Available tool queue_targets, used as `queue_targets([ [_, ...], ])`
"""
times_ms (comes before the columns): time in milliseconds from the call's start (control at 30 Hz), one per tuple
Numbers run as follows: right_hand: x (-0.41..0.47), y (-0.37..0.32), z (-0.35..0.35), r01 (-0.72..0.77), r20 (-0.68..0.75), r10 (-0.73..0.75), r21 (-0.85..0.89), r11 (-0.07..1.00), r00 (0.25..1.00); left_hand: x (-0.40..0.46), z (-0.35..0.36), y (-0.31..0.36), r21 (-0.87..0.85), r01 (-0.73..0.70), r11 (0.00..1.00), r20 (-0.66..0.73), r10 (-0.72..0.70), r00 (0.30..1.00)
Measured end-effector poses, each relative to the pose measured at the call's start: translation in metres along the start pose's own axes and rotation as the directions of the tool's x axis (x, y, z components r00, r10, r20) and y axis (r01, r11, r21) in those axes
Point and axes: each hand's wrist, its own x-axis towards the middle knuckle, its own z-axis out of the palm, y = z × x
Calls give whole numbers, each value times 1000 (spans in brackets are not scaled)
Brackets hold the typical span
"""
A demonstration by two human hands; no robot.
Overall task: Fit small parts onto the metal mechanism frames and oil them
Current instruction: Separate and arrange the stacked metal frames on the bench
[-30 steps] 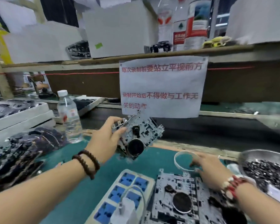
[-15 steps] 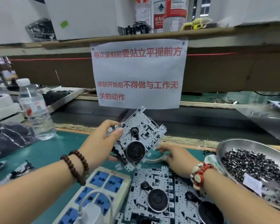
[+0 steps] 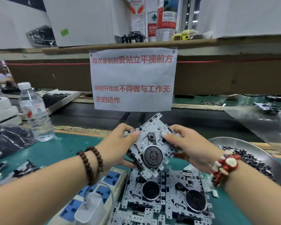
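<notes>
Both hands hold one silver perforated metal mechanism frame (image 3: 150,143) tilted up off the bench, corner-up like a diamond, with its dark round flywheel (image 3: 153,155) facing the camera. The left hand (image 3: 118,146) grips the frame's edge at 9 o'clock, thumb on the face and fingers behind. The right hand (image 3: 187,143) clasps the edge at 3 o'clock, its thumb pressed on the face near a small hub (image 3: 151,136) that sits at 12 o'clock from the flywheel. Whether a small part lies under that thumb I cannot tell.

The step in hand looks like seating or checking a small part on the held frame; no oil is visible on it. Two more silver frames (image 3: 165,200) lie flat on the green bench mat (image 3: 52,151), at 6 o'clock from the held one. A shallow steel bowl of small black parts (image 3: 253,159) sits at 3 o'clock, near the right wrist. A white power strip with blue sockets (image 3: 94,195) lies at 7 o'clock and a clear plastic water bottle (image 3: 35,112) stands at 10 o'clock.

The next move probably calls for the left hand to keep the frame steady while the right frees itself to reach the bowl
</notes>
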Motion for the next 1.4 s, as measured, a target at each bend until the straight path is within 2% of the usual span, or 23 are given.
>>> queue_targets([
  [167, -18, 7, -5, -107, 77, 102, 59, 993, 992, -8, 2, -1, -4, 93, 996, 73, -93, 993],
  [333, -26, 23, -2, -155, 66, 146, 160, 975, 987, -8, 5, -5, 77, 145, 986, 86, -152, 985],
  [533, -34, 40, -1, -130, 24, 129, 305, 943, 991, -7, 3, -4, 68, 194, 979, 153, -202, 967],
  [800, -39, 37, -12, -64, -21, 76, 342, 937, 997, -3, 6, 3, -35, 225, 974, 222, -212, 952],
  [900, -40, 43, -11, -85, 7, 90, 383, 920, 996, -4, 4, 5, -13, 254, 967, 284, -240, 928],
  [1033, -40, 46, -8, -144, 65, 129, 331, 933, 989, -8, -7, 9, -8, 361, 932, 343, -337, 877],
  [1133, -38, 45, -7, -151, 99, 128, 274, 950, 987, -7, -10, 9, 9, 454, 891, 288, -437, 852],
  [1200, -39, 43, -6, -131, 127, 103, 239, 962, 987, -2, -8, 4, 76, 463, 883, 249, -467, 848],
  [1300, -43, 39, -10, -48, 106, 27, 198, 979, 994, 7, -5, -2, 155, 451, 879, 284, -477, 832],
  [1400, -55, 29, -18, 113, 31, -115, 63, 992, 993, 9, 0, -3, 191, 405, 894, 255, -444, 859],
])
